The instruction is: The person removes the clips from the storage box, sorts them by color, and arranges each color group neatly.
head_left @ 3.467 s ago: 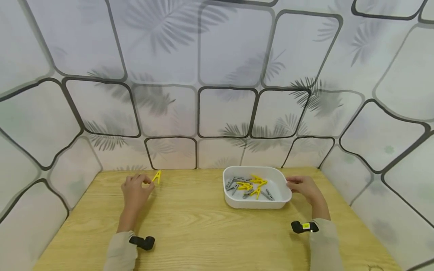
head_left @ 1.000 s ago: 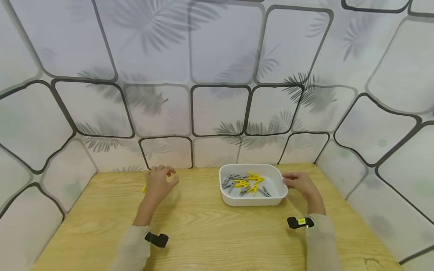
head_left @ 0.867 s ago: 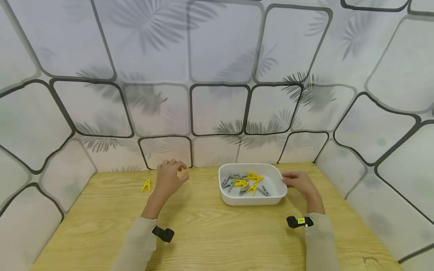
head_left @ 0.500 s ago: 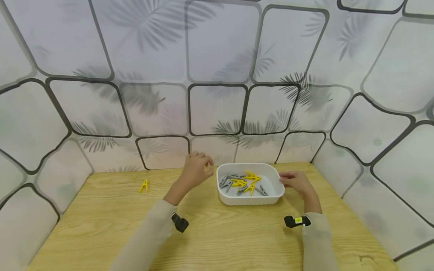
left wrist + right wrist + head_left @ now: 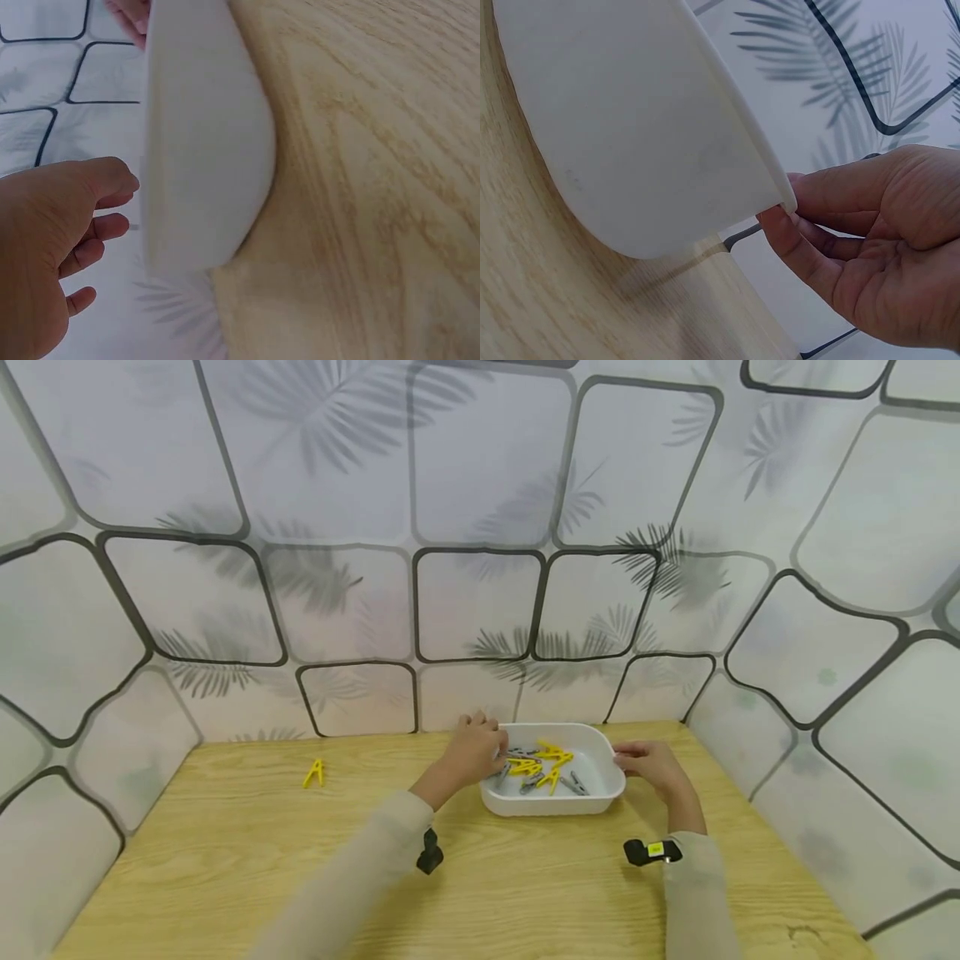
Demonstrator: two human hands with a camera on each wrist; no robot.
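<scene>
A white plastic tub (image 5: 551, 807) holds several yellow clothespins (image 5: 553, 778) and grey clothespins (image 5: 575, 785). Over its left end is my left hand (image 5: 472, 752), fingers bent loosely and partly covering the rim and some grey clothespins. In the left wrist view this hand (image 5: 45, 232) is beside the tub's rim with nothing visible between its fingers. My right hand (image 5: 654, 767) holds the right end; the right wrist view shows its thumb and fingers (image 5: 786, 232) pinching the rim. One yellow clothespin (image 5: 315, 772) stands alone on the table to the left.
The wooden table (image 5: 225, 860) ends at patterned wall covering (image 5: 360, 610) at the back and both sides. Each wrist carries a black camera, one on the left (image 5: 430, 853) and one on the right (image 5: 651, 852).
My left hand has let go of the yellow clothespin, leaving it on the table at the left, and moved right to the tub. My right hand has stayed on the rim.
</scene>
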